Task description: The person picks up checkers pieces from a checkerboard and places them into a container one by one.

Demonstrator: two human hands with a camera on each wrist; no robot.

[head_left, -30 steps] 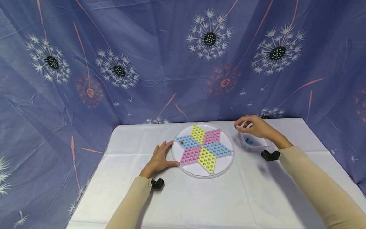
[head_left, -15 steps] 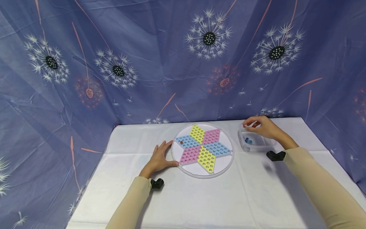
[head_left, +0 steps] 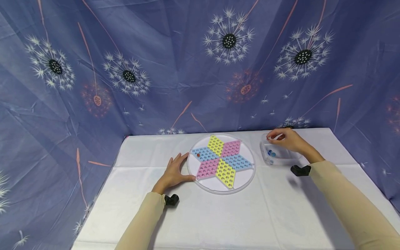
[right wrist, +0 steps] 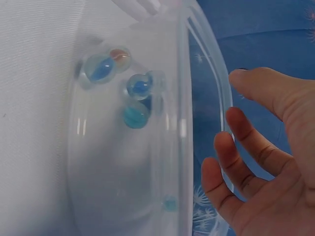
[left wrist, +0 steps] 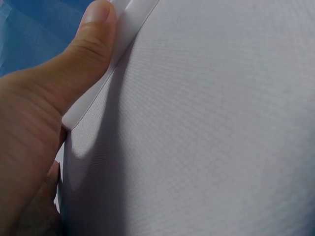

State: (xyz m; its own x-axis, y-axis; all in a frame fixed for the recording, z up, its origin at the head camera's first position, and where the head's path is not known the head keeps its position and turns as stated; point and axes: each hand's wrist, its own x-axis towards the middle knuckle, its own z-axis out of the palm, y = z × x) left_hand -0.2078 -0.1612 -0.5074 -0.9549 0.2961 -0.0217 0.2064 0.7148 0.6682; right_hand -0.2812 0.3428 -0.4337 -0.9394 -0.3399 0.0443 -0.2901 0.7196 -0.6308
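Observation:
A round Chinese checkers board [head_left: 218,185], with blue, pink and yellow points, lies on the table. One reddish marble [head_left: 198,155] sits in its left blue point. My left hand [head_left: 174,173] rests spread against the board's left rim, the thumb [left wrist: 96,37] touching the edge in the left wrist view. Over the back left of a clear plastic box [head_left: 279,161], my right hand [head_left: 289,140] pinches a small reddish marble between thumb and index finger, mostly hidden by the fingertips. Several glass marbles [right wrist: 135,115], blue, teal and orange, lie in the box.
A white cloth [head_left: 225,222] covers the table. Behind it hangs a blue curtain [head_left: 175,69] with dandelion prints, close to the table's back edge. Black wrist cameras sit on both sleeves.
My right hand has moved right, from beside the box's left edge to above the box, then nearly stopped. My left hand and the board have stayed in place.

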